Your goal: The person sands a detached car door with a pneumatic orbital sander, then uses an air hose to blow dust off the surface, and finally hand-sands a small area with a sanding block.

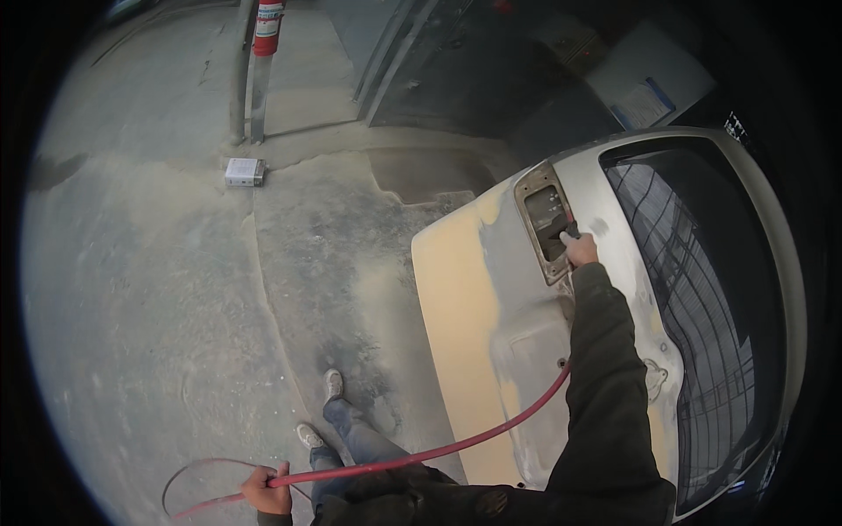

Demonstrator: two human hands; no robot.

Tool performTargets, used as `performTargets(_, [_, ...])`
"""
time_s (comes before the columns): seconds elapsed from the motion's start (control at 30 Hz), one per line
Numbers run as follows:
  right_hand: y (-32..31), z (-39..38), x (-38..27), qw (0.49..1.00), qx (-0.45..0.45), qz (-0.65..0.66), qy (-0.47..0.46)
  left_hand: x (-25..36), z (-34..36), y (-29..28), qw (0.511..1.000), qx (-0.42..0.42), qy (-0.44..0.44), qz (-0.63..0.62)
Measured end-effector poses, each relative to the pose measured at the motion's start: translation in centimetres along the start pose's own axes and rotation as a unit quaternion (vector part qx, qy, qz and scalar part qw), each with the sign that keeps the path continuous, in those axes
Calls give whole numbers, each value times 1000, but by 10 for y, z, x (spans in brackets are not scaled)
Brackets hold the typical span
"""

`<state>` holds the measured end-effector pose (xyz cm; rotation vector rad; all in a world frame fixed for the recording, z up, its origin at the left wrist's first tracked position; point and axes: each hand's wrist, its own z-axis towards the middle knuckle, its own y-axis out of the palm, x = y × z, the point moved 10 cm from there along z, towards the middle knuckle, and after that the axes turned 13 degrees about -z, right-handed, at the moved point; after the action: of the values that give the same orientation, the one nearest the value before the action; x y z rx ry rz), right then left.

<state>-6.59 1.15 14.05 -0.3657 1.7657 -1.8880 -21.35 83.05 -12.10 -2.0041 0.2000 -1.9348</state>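
Observation:
My left hand (pixel 267 489) is closed around a red hose (pixel 421 454) at the lower left. The hose runs to the right and passes behind my right forearm. Reaching far over a car tailgate (pixel 452 302), my right hand (pixel 580 249) is closed on a small dark tool with a red part (pixel 571 226), mostly hidden by the fingers. The tool is at the edge of a rectangular recess (pixel 545 219) in the panel. Patches of yellowish and grey coating cover the tailgate, beside its dark rear window (pixel 702 307).
A box-shaped tin (pixel 245 172) stands on the dusty concrete floor (pixel 158 289). Beyond it are metal posts (pixel 259 96) with a red cylinder (pixel 267 28). A blue-and-white sheet (pixel 643 104) lies behind the tailgate. My feet (pixel 333 384) stand left of the panel.

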Motion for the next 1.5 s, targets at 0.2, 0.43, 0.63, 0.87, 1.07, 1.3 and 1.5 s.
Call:
performTargets(0.2, [25,98,-93,994,1,-98,-38,32,34,57,999,-2,-23,-23])
performTargets(0.43, [150,147,-156,955,-161,-233,-85,61,91,95,998,5,-48,-35])
performTargets(0.63, [254,93,-196,862,-330,-335,-187,71,109,113,999,-4,-22,33])
performTargets(0.87, [325,27,-177,877,-291,-332,-190,56,117,86,998,-19,-58,12])
performTargets(1.07, [323,-119,-86,899,-321,-273,-120,58,146,52,996,-86,3,33])
performTargets(1.3, [224,-359,163,940,-251,-151,176,39,151,53,948,-283,145,-15])
performTargets(1.5, [178,-582,301,894,-151,80,413,-34,124,13,898,-407,168,-16])
